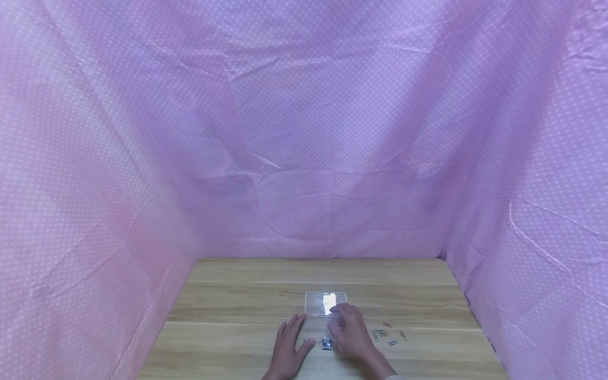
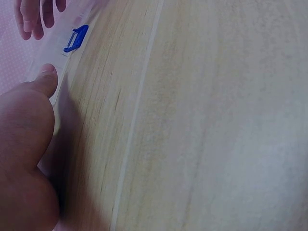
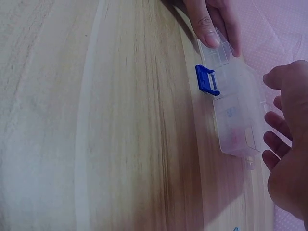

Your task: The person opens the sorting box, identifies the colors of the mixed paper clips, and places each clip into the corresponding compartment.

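Both hands bracketed the clear box (image 3: pixel 233 108): left hand (image 1: pixel 288 345) pinching one end, right hand (image 1: pixel 349 332) loosely curled over the other, nearer the paper clips (image 1: pixel 387 333).

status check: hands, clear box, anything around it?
Left hand steadies the clear box, thumb on its corner. Right hand curled above it, grip unclear. Box lid open, blue latch at front. Paper clips loose to the right.
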`<state>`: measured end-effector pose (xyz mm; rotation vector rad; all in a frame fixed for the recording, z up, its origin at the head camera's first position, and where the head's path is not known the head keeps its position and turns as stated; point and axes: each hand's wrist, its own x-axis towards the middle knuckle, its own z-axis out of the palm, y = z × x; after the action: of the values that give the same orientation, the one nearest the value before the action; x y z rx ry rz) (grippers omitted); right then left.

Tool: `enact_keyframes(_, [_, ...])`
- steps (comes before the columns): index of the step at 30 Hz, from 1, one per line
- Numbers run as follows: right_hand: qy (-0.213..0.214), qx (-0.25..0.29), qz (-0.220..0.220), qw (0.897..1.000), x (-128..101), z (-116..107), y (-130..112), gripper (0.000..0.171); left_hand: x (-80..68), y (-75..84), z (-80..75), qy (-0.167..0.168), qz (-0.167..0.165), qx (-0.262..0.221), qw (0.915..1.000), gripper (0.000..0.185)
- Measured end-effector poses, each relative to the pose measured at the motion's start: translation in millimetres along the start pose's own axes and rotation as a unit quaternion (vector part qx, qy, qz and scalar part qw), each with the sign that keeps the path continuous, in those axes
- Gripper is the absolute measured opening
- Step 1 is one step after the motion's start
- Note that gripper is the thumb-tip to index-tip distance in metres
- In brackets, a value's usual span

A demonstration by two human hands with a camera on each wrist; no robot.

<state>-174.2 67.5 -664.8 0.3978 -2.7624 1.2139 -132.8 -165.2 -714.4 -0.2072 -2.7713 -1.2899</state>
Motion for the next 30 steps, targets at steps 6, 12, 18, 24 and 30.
enact_keyframes(6, [-0.002, 0.001, 0.002, 1.000, -1.2, -1.7, -0.8, 0.040, -0.1, 1.3, -0.3, 0.001, -0.001, -0.002, 1.0000, 0.072])
enact_keyframes(12, [0.005, 0.007, -0.002, 1.000, -3.4, -4.2, 0.1, 0.039, -0.8, 1.3, -1.2, -0.002, -0.005, -0.004, 1.0000, 0.073])
enact_keyframes(18, [0.023, -0.001, -0.013, 1.000, -6.8, -7.6, 2.2, 0.037, -1.0, 1.9, -2.3, -0.012, -0.014, -0.005, 0.9998, 0.074])
enact_keyframes(24, [0.019, 0.008, -0.002, 1.000, -11.0, -13.0, 7.0, 0.039, 0.3, 2.7, -2.5, -0.013, -0.014, -0.004, 0.9998, 0.074])
enact_keyframes(30, [0.019, 0.006, 0.005, 1.000, -14.8, -20.6, 9.5, 0.038, 1.3, 3.1, -2.2, -0.010, -0.009, -0.009, 0.9999, 0.073])
